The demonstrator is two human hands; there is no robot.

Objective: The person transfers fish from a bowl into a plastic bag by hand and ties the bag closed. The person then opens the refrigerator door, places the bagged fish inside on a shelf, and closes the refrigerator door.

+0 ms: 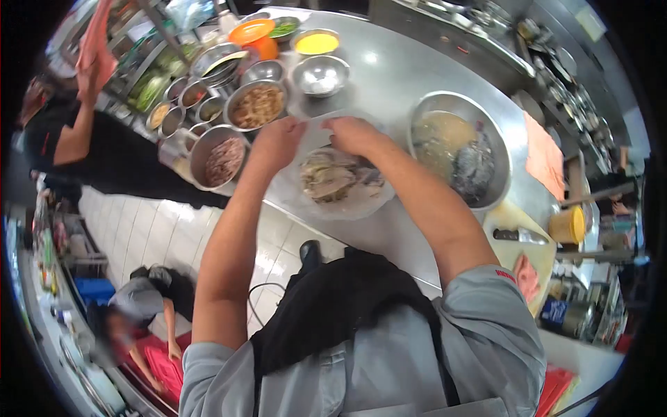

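Observation:
My left hand [281, 135] is closed, its fingers pinching the far left edge of what looks like a clear plastic bag [361, 205]. A short way to the right, my right hand [353, 133] pinches the same far edge. Pale, greenish-brown food pieces [326, 177] lie within the plastic, near the front edge of the steel counter [389, 59]; their exact kind is unclear. Just left of my left hand stand a pot of pinkish minced or chopped meat [224, 161] and a bowl of brown chunks [257, 105].
Right of my hands, a large steel basin [506, 163] holds cloudy liquid and a dark fish-like mass. A knife [520, 236] rests on a cutting board [497, 217]. Further back are an empty steel bowl [321, 76] and a yellow-filled bowl [317, 44]. Co-workers [111, 149] are at the left.

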